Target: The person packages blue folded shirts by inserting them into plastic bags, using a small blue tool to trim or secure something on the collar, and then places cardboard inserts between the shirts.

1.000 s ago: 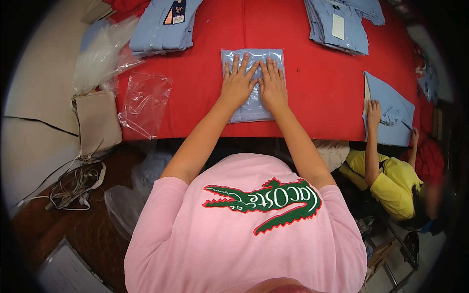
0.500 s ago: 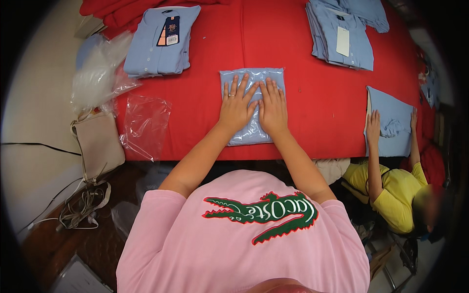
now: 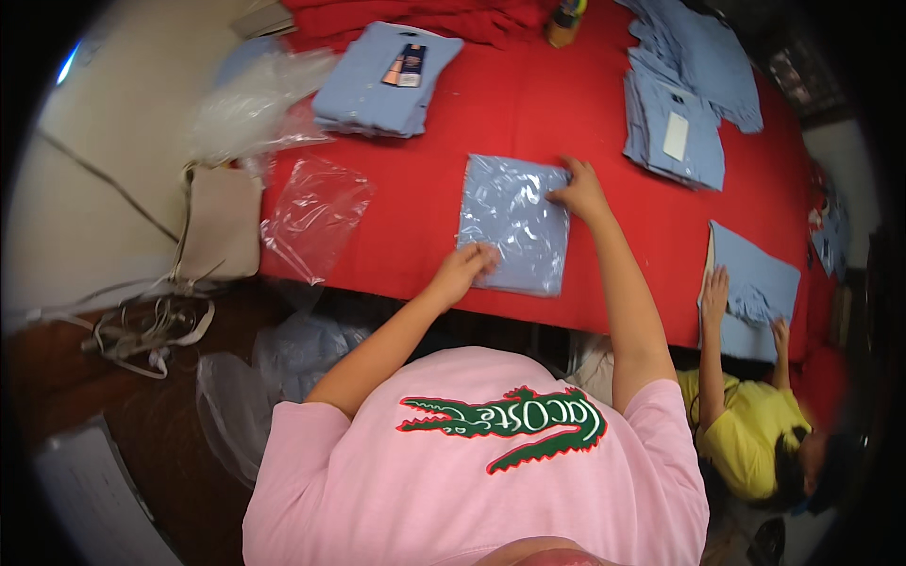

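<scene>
A folded light-blue shirt in a clear plastic bag (image 3: 514, 222) lies on the red-covered table (image 3: 415, 212) in front of me. My left hand (image 3: 464, 272) is at its near left edge, fingers curled onto the bag and slightly blurred. At the far right edge, my right hand (image 3: 583, 192) grips the bag, its thumb on top and the other fingers along the side. Glare on the plastic hides detail of the shirt. A flattened clear bag (image 3: 321, 215) rests left of my left hand.
Folded blue shirts with a dark tag (image 3: 382, 80) lie far left, near heaped clear bags (image 3: 250, 104). More tagged blue shirts (image 3: 665, 132) are stacked far right. At right a co-worker in yellow (image 3: 750, 434) has hands on a blue garment (image 3: 755, 288). A beige pouch (image 3: 222, 224) hangs by the left edge.
Both hands lay flat on the middle of the bagged shirt; now the left is at its near left edge and the right at its far right edge. The view has shifted and tilted.
</scene>
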Demonstrator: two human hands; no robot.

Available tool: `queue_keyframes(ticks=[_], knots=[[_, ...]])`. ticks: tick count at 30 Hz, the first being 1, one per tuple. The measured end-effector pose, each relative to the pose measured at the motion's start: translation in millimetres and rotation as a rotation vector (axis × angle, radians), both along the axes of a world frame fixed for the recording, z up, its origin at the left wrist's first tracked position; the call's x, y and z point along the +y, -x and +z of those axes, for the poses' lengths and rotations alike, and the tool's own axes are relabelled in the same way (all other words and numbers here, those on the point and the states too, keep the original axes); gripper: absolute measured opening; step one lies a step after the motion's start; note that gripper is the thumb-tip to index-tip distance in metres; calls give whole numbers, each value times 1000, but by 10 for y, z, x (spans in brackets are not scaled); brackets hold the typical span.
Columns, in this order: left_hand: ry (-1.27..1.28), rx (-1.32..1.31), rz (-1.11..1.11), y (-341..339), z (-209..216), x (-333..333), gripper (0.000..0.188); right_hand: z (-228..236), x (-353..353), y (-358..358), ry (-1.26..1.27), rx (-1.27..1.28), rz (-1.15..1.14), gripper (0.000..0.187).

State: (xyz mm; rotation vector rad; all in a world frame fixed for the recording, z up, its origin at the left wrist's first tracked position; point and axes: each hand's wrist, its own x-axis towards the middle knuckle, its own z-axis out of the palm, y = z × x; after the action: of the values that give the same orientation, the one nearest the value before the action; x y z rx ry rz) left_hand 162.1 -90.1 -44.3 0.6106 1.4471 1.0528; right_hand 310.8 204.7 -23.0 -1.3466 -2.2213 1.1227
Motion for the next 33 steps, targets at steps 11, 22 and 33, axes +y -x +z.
queue_keyframes(ticks=[11,22,33], knots=[[-267,-734,288,-3,636,-230,99,2422,-1342,-297,-318,379,362,25],[7,-652,341,351,121,-449,76,1069,-2103,-1560,-3,163,294,38],[-107,-426,358,271,-226,-268,45,132,-2348,-1747,329,13,162,57]])
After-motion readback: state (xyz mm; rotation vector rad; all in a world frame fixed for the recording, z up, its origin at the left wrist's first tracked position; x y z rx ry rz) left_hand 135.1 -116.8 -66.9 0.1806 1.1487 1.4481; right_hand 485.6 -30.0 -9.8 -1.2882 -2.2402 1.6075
